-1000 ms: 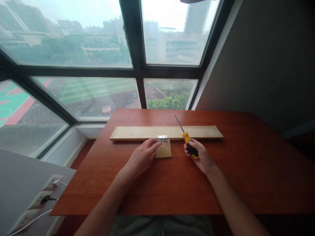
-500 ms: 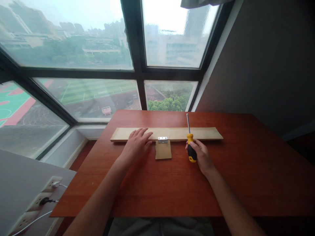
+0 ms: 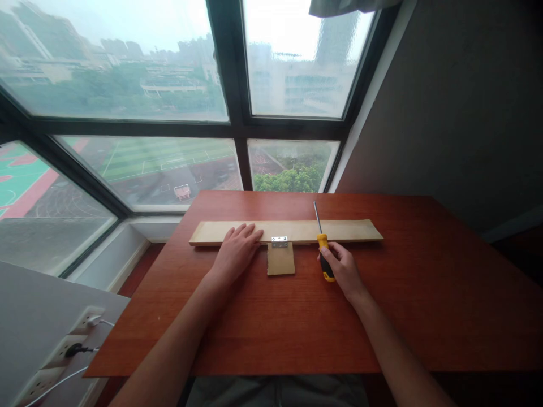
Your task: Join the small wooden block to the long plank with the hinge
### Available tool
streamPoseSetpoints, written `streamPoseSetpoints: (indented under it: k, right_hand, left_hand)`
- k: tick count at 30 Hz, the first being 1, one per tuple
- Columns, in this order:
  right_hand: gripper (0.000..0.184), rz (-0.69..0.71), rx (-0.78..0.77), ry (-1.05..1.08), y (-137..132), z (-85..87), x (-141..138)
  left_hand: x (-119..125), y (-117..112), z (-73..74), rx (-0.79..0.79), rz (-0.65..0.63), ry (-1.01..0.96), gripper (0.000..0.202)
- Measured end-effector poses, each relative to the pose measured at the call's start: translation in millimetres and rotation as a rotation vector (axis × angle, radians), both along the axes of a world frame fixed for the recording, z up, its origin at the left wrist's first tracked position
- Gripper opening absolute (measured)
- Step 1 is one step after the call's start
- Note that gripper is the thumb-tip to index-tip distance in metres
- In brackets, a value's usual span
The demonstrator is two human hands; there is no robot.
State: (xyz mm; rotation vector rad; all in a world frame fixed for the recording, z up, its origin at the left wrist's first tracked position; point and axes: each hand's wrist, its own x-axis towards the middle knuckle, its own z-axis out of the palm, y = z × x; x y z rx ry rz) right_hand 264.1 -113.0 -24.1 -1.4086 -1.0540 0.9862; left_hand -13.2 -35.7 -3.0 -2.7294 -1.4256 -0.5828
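A long pale wooden board [image 3: 288, 229] lies crosswise on the table. My left hand [image 3: 240, 243] rests on its left half, palm down, fingers stretched out over the wood. Just right of those fingertips, a silver metal hinge [image 3: 279, 242] sits at the board's near edge. Below the hinge, a small square brown panel [image 3: 280, 260] extends toward me. My right hand [image 3: 341, 265] is closed round a screwdriver [image 3: 324, 257] with a yellow and black handle. Its shaft points up and slightly left, away from the hinge.
The reddish-brown table [image 3: 407, 316] reaches toward the large window [image 3: 178, 164] behind it. Low on the left wall are sockets [image 3: 72, 350] with plugs and white cables. A dark wall [image 3: 458, 113] stands on the right.
My left hand has settled flatter onto the board. My right hand has moved the screwdriver slightly left, and its shaft now leans further left.
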Motion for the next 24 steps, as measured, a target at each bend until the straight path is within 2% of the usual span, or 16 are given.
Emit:
streamPoseSetpoints:
  k: [7,17,24]
  right_hand:
    - [0.036,0.010,-0.018,-0.021,1,-1.6,2]
    - [0.040,-0.055,-0.049,-0.085,2,-3.3,14]
    - [0.044,-0.124,-0.111,-0.318,16,-2.6,46]
  left_hand:
    - [12,2,0.9,-0.020,0.023,0.031,0.027]
    - [52,17,4.9,-0.062,0.015,0.030,0.020]
    - [88,41,-0.6,-0.058,0.031,0.048,0.017]
